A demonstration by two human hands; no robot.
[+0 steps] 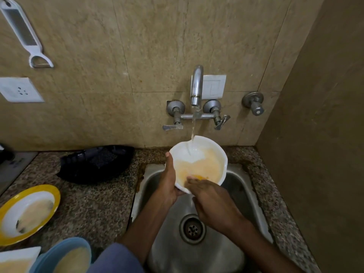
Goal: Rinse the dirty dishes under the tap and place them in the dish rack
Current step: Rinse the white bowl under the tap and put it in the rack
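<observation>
A white bowl smeared with orange-yellow residue is held tilted over the steel sink, under water running from the tap. My left hand grips the bowl's left rim and underside. My right hand has its fingertips inside the bowl at its near edge, touching the residue. On the counter to the left lie a dirty yellow-rimmed plate, a dirty blue bowl and a white dish at the frame's bottom edge. A black dish rack sits on the counter left of the sink.
The speckled granite counter surrounds the sink. Two tap levers stick out from the tiled wall, with a separate valve to the right. A grater-peeler and a socket are on the wall. A brown side wall closes the right.
</observation>
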